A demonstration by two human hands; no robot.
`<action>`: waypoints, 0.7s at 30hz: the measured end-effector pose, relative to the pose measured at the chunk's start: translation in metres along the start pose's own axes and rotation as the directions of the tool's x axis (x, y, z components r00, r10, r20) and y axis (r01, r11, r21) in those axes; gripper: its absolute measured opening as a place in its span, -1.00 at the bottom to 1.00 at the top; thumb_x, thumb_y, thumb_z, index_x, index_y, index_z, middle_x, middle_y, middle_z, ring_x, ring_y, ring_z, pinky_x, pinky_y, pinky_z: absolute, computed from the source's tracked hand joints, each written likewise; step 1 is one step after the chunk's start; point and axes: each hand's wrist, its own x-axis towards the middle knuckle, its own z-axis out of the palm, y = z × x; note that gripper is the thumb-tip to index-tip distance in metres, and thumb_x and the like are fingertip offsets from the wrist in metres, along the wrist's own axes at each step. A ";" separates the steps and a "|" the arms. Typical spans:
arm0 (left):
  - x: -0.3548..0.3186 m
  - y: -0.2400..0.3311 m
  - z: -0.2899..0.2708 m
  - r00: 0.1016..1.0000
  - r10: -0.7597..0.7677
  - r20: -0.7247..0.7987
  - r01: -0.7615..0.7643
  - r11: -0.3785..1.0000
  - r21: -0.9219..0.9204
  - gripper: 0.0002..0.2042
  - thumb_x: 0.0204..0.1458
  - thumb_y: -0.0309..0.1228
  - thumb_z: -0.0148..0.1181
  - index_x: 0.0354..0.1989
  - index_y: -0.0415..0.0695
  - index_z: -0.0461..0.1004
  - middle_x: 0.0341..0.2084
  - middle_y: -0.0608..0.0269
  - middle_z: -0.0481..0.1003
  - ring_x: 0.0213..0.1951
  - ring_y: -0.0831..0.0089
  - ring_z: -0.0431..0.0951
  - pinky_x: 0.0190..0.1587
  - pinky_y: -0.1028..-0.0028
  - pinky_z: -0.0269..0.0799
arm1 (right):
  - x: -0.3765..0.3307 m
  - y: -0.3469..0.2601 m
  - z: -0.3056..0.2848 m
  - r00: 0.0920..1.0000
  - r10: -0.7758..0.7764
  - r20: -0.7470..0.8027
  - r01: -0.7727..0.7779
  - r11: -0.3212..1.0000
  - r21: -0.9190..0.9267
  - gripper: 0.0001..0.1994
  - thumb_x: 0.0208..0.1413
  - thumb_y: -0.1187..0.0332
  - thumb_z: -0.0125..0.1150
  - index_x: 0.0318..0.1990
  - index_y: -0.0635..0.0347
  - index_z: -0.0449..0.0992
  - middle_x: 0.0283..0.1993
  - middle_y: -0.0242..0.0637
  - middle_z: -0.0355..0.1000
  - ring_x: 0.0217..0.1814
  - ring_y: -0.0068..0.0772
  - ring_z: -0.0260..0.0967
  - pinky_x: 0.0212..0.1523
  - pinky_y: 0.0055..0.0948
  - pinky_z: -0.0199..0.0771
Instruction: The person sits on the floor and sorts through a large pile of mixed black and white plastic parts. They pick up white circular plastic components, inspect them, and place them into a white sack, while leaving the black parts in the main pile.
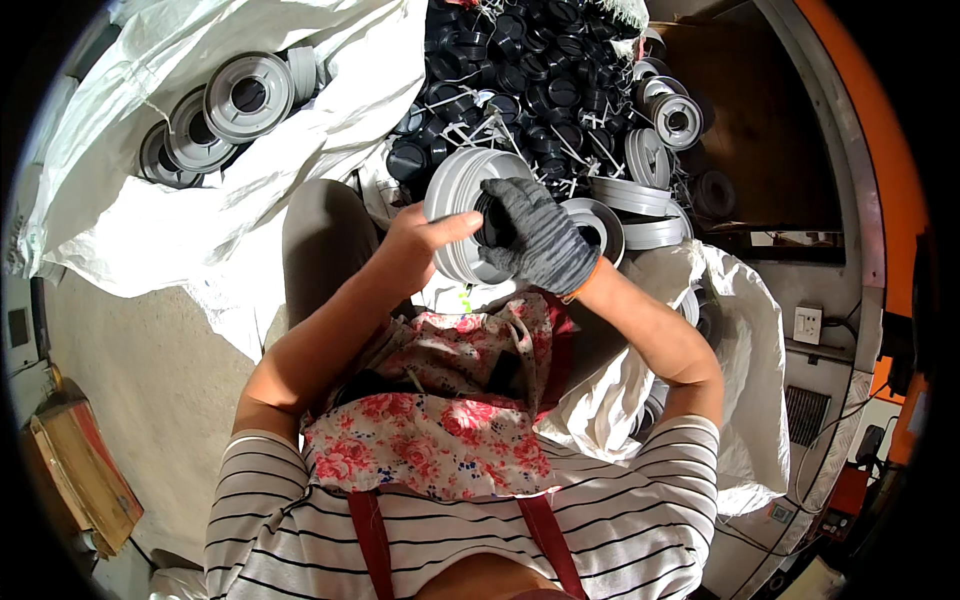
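Observation:
My bare left hand (412, 250) grips the near-left side of a round, grey, ridged plastic ring (452, 190), its thumb laid over the rim. The ring is tilted above my lap. At its middle sits a dark round cap (492, 222), partly hidden by fingers. My right hand (548, 235), in a grey knit glove, is closed around this cap, with fingertips inside the ring's opening. Just beyond both hands lies a heap of black round caps (540, 70) mixed with thin pale plastic sprues (487, 132).
More grey rings (250, 95) rest on a white woven sack (330, 150) at the far left. Several others, such as one grey ring (677, 121), lie to the right. Another white sack (755, 400) holds rings by my right arm. An orange-edged machine frame (860, 100) borders the right.

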 end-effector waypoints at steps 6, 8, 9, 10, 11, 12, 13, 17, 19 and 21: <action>-0.010 -0.018 0.003 0.975 0.126 -0.181 -0.073 0.959 0.273 -0.68 -0.07 -0.41 0.28 -0.16 -0.33 0.44 -0.36 0.21 0.51 -0.32 0.52 0.50 -0.25 0.52 0.42 | 0.003 -0.011 0.019 0.790 0.607 0.087 -0.536 0.615 0.579 -0.47 -0.16 0.18 0.41 -0.10 0.39 0.42 -0.34 -0.14 0.46 -0.36 -0.20 0.43 -0.30 -0.35 0.49; -0.011 -0.017 0.001 0.970 0.157 -0.185 -0.091 0.942 0.324 -0.66 -0.08 -0.39 0.30 -0.16 -0.32 0.44 -0.36 0.21 0.52 -0.32 0.52 0.51 -0.26 0.52 0.41 | 0.008 -0.009 0.009 0.669 0.658 0.345 -0.693 0.384 0.611 -0.54 -0.12 0.07 0.39 -0.27 0.34 0.50 -0.47 -0.23 0.48 -0.47 -0.37 0.43 -0.43 -0.46 0.46; -0.010 -0.014 0.001 0.973 0.126 -0.194 -0.074 0.964 0.256 -0.65 -0.09 -0.39 0.31 -0.16 -0.31 0.43 -0.35 0.20 0.52 -0.32 0.51 0.51 -0.25 0.51 0.41 | 0.011 -0.002 -0.004 0.583 0.625 0.519 -0.787 0.278 0.550 -0.55 -0.12 0.07 0.39 -0.29 0.32 0.49 -0.46 -0.23 0.48 -0.44 -0.37 0.44 -0.41 -0.46 0.47; -0.011 -0.007 0.005 0.975 0.088 -0.204 -0.049 0.981 0.187 -0.63 -0.10 -0.38 0.32 -0.15 -0.31 0.43 -0.35 0.20 0.52 -0.31 0.51 0.51 -0.25 0.51 0.41 | 0.009 0.003 -0.010 0.473 0.564 0.677 -0.869 0.171 0.464 -0.56 -0.12 0.07 0.39 -0.30 0.30 0.49 -0.44 -0.22 0.48 -0.42 -0.36 0.45 -0.39 -0.45 0.47; -0.011 -0.004 0.007 0.976 0.048 -0.211 -0.023 0.993 0.118 -0.62 -0.11 -0.37 0.33 -0.14 -0.31 0.42 -0.34 0.20 0.52 -0.31 0.50 0.51 -0.24 0.50 0.41 | 0.001 0.003 0.006 0.872 0.448 0.198 -0.486 0.741 0.463 -0.56 -0.12 0.07 0.39 -0.26 0.27 0.48 -0.42 -0.25 0.48 -0.35 -0.31 0.46 -0.30 -0.44 0.50; -0.012 -0.008 0.008 0.971 0.086 -0.222 -0.038 0.977 0.211 -0.61 -0.12 -0.37 0.34 -0.13 -0.30 0.42 -0.34 0.19 0.52 -0.31 0.50 0.51 -0.24 0.50 0.41 | -0.002 0.000 0.017 0.921 0.387 0.040 -0.346 0.769 0.537 -0.56 -0.12 0.09 0.38 -0.24 0.29 0.47 -0.39 -0.22 0.49 -0.32 -0.29 0.48 -0.28 -0.43 0.51; -0.014 -0.012 0.010 0.966 0.129 -0.225 -0.057 0.952 0.300 -0.59 -0.13 -0.37 0.35 -0.12 -0.29 0.42 -0.33 0.18 0.52 -0.31 0.49 0.51 -0.23 0.50 0.42 | -0.001 -0.004 0.025 0.944 0.308 -0.119 -0.189 0.799 0.570 -0.55 -0.11 0.10 0.37 -0.21 0.31 0.46 -0.36 -0.20 0.50 -0.30 -0.27 0.49 -0.25 -0.42 0.52; -0.011 -0.011 -0.002 0.849 0.517 -0.107 -0.322 0.668 0.671 -0.42 -0.13 -0.37 0.34 0.09 -0.28 0.30 -0.31 0.17 0.52 -0.24 0.42 0.53 -0.15 0.44 0.45 | 0.008 -0.002 -0.006 0.624 0.298 0.723 -0.733 -0.097 0.673 -0.41 0.15 -0.14 -0.05 -0.21 0.36 0.47 -0.47 -0.05 0.51 -0.60 -0.32 0.47 -0.61 -0.55 0.47; -0.003 0.013 -0.026 0.767 0.632 -0.114 -0.282 0.490 0.825 -0.31 -0.14 -0.37 0.33 0.20 -0.27 0.18 -0.18 0.09 0.48 -0.21 0.37 0.54 -0.10 0.41 0.45 | 0.002 0.028 0.000 0.789 0.282 0.546 -0.609 0.235 0.758 -0.47 0.09 -0.08 -0.03 -0.15 0.31 0.46 -0.34 -0.04 0.48 -0.41 -0.25 0.44 -0.40 -0.46 0.45; 0.010 0.061 -0.046 0.631 0.768 -0.106 -0.068 0.191 0.979 -0.19 -0.17 -0.30 0.35 0.27 -0.27 0.06 0.07 -0.05 0.28 -0.03 0.20 0.42 0.05 0.31 0.32 | -0.007 0.076 -0.005 0.926 0.377 -0.009 -0.376 0.925 0.057 -0.54 -0.06 0.15 0.17 -0.04 0.25 0.43 -0.10 0.02 0.42 -0.07 -0.08 0.37 -0.06 -0.29 0.36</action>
